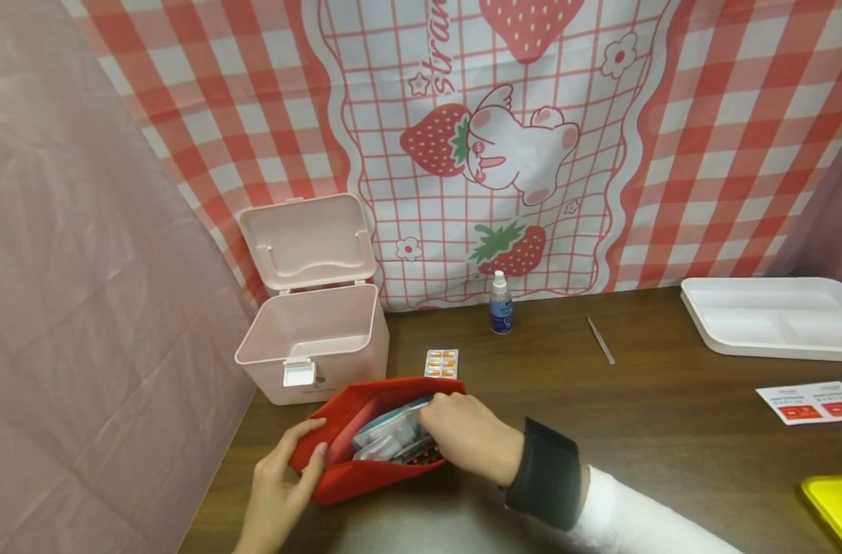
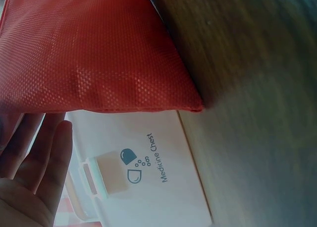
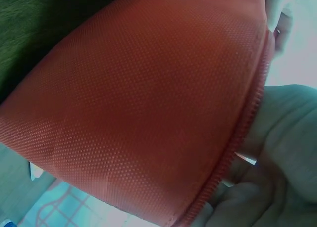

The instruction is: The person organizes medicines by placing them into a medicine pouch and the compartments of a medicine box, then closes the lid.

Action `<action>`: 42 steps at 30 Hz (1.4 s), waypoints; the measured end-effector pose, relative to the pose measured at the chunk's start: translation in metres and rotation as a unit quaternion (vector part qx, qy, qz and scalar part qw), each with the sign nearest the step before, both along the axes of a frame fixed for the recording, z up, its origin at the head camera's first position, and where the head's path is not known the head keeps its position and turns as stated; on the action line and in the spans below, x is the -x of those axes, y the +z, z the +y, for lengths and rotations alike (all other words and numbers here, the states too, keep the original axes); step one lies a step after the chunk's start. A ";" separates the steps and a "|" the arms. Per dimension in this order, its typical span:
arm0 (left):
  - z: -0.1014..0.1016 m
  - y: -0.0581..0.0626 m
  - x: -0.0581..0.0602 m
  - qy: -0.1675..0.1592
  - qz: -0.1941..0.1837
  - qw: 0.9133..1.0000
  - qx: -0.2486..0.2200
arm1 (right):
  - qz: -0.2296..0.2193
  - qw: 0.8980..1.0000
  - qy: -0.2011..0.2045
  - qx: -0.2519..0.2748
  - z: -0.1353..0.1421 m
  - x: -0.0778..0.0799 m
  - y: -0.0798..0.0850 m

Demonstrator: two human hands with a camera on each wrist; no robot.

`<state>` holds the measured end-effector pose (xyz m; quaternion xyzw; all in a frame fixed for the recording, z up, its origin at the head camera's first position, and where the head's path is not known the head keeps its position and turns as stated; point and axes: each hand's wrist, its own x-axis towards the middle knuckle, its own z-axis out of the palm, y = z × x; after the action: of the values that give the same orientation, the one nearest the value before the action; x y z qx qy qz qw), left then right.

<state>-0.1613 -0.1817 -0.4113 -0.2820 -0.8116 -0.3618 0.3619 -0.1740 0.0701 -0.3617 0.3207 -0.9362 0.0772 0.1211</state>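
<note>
A red zip pouch (image 1: 375,481) lies with its mouth spread in front of the pink medicine chest (image 1: 338,369). My left hand (image 1: 278,473) grips the pouch's left end, thumb and forefinger at the rim; in the left wrist view its other fingers (image 2: 47,153) extend beside the red fabric. My right hand (image 1: 472,435) reaches into the pouch at its right end, knuckles up. Its fingertips are hidden among the contents, so I cannot tell what they hold. Clear plastic packets (image 1: 389,438) and dark items show inside. Along the pouch's edge runs a zipper (image 3: 237,150).
The chest's lid (image 1: 310,242) stands raised. Behind the pouch lies a capsule blister pack (image 1: 442,363). Farther back are a spray bottle (image 1: 502,308) and tweezers (image 1: 601,341). At right lie a white divided tray (image 1: 740,323), a printed card (image 1: 812,402) and a yellow case (image 1: 840,504).
</note>
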 end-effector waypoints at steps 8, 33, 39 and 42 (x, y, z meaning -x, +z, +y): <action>0.007 0.015 -0.008 -0.004 0.009 1.000 0.000 | 0.053 0.998 0.012 0.016 0.006 -0.005 0.004; 0.003 0.008 -0.003 0.000 0.006 1.000 0.002 | 0.198 0.958 -0.063 0.196 0.080 0.009 0.016; -0.006 -0.011 0.007 0.000 -0.001 1.000 0.002 | 0.191 0.958 -0.111 0.185 0.106 0.027 -0.003; -0.008 -0.014 0.007 0.000 -0.005 1.000 0.001 | 0.177 0.959 -0.129 0.180 0.118 0.034 -0.011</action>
<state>-0.1688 -0.1897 -0.4256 -0.2808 -0.8136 -0.3627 0.3573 -0.2078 0.1886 -0.3724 0.1784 -0.9040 0.1697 0.3496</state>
